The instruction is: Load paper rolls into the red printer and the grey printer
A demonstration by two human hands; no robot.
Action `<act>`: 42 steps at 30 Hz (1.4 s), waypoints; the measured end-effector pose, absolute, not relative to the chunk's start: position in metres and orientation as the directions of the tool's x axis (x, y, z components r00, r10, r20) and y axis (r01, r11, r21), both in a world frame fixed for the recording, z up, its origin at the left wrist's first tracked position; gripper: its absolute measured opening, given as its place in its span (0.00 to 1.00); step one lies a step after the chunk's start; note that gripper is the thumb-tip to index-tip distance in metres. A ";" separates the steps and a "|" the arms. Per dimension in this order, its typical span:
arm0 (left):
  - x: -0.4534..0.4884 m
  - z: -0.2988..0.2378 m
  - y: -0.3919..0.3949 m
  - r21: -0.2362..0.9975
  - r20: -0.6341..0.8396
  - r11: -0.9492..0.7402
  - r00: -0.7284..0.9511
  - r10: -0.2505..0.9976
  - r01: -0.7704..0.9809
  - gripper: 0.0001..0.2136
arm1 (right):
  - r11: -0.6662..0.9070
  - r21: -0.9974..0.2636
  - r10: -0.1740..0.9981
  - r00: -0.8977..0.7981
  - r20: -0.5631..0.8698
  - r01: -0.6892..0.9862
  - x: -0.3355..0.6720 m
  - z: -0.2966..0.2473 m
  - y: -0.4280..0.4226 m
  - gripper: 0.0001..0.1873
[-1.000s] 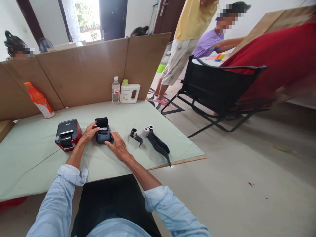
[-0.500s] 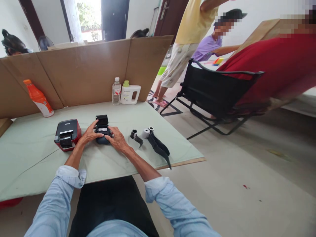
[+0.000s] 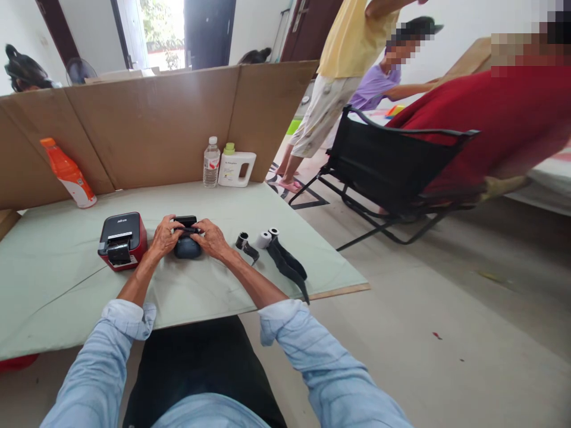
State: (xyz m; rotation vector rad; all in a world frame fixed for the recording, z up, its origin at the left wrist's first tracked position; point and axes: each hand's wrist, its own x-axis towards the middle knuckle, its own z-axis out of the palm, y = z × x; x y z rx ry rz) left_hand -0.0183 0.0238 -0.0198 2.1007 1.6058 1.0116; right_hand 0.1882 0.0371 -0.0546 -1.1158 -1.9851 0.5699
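A small dark blue printer sits on the pale green tabletop in front of me. My left hand grips its left side, fingers curled over the black lid. My right hand grips its right side, fingers pressed on the lid, which lies nearly flat. A red and black printer stands just left of my left hand. To the right lie a white paper roll and black ribbon strips.
A cardboard screen walls the table's far side. An orange bottle, a clear water bottle and a white jug stand along it. A black folding chair and several people are to the right.
The small printer's lid, upright before, has come down almost flat. My right hand moved from the table beside the printer onto its lid; my left hand shifted onto the lid too.
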 end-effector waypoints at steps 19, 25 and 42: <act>0.018 0.063 -0.041 0.778 0.283 -0.424 0.344 0.895 0.464 0.11 | 0.614 -0.771 0.781 0.014 0.625 0.169 0.200 0.004 -0.057 0.08; 0.070 0.046 -0.029 0.553 0.262 -0.627 0.600 0.756 0.548 0.11 | 0.505 -0.793 0.808 0.137 0.573 0.341 0.266 -0.025 -0.100 0.12; 0.120 0.045 0.019 0.263 0.166 -0.675 0.657 0.735 0.689 0.26 | 0.200 -0.755 0.884 0.217 0.414 0.625 0.302 -0.081 -0.075 0.16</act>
